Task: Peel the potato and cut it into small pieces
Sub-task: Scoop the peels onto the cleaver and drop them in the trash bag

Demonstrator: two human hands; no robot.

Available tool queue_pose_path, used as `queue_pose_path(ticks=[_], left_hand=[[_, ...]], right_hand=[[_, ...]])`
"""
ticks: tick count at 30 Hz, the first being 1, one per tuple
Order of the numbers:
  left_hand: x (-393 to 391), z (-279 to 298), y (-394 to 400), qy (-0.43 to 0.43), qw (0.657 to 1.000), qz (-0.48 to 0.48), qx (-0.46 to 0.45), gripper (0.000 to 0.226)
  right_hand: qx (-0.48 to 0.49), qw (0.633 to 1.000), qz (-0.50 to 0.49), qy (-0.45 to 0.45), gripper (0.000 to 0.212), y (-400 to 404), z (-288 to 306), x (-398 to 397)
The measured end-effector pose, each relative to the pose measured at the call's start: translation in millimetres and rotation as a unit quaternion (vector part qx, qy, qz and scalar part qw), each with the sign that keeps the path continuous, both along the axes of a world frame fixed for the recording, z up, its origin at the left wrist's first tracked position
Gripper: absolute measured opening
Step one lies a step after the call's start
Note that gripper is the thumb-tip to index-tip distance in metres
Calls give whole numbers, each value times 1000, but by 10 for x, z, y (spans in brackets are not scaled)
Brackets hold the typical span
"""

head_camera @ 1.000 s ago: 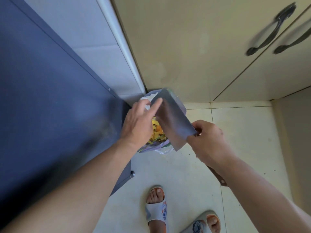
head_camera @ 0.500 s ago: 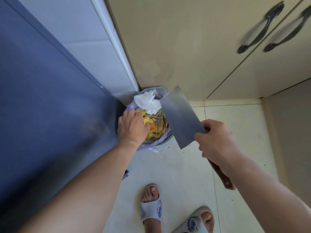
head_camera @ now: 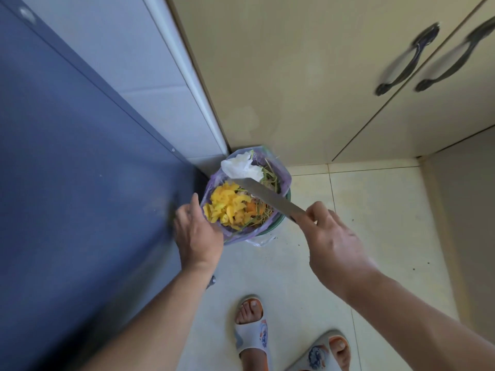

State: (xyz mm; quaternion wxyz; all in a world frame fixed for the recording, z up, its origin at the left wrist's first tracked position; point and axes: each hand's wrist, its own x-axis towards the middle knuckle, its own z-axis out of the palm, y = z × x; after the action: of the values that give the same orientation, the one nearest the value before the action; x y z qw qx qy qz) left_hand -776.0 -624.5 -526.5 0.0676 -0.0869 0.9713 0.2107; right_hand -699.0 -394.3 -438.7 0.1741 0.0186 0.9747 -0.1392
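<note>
Nothing here can be read; the coloured prints on the slippers [head_camera: 251, 337], below the hands, carry no legible letters.

lined waste bin [head_camera: 284, 175] with crumpled white tissue [head_camera: 241, 166], cream cabinet doors [head_camera: 308, 76], two slippers [head_camera: 250, 336] on tiled floor [head_camera: 375, 210]

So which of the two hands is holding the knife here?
The right hand: it grips the knife, whose blade reaches over the bin. The left hand holds nothing, beside the bin's near rim.
</note>
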Motion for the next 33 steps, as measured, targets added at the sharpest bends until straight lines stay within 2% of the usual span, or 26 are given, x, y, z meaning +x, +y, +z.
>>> queue_pose_path(ticks=[2, 4, 7, 11, 15, 18, 23, 26, 29, 32, 33], left_hand=[[151, 115, -44, 102, 991, -81, -22, 85], [236, 167, -38, 131, 964, -227, -43, 91], [256, 239, 103, 99, 920, -375, -50, 99], [289, 230, 472, 51, 888, -452, -73, 115], [214, 227, 658, 32, 896, -433, -93, 103], [92, 231, 572, -38, 920, -370, -125, 99], [-217, 122, 259, -117, 924, -306, -196, 95], [-429, 73, 210, -175, 920, -258, -237, 70], [-547, 58, 331, -147, 932, -233, -235, 34], [-614, 67, 468, -117, 924, -255, -261, 25], [-632, 61, 486, -139, 910, -277, -275, 25]], right_hand=[[35, 999, 27, 13, 66, -22, -27, 48], [56, 998, 41, 12, 65, -24, -40, 76], [76, 995, 70, 2, 63, -31, 3, 117], [87, 991, 103, -7, 74, -108, 38, 179], [72, 993, 91, 21, 64, -161, 54, 196], [52, 996, 58, 48, 48, -106, 61, 218], [61, 996, 22, 66, 60, 202, 108, 423], [67, 995, -45, 50, 60, 385, 164, 593], [59, 990, -125, 40, 64, 498, 173, 683], [35, 977, -204, 45, 59, 531, 194, 707], [26, 973, -224, 45, 56, 531, 209, 706]])
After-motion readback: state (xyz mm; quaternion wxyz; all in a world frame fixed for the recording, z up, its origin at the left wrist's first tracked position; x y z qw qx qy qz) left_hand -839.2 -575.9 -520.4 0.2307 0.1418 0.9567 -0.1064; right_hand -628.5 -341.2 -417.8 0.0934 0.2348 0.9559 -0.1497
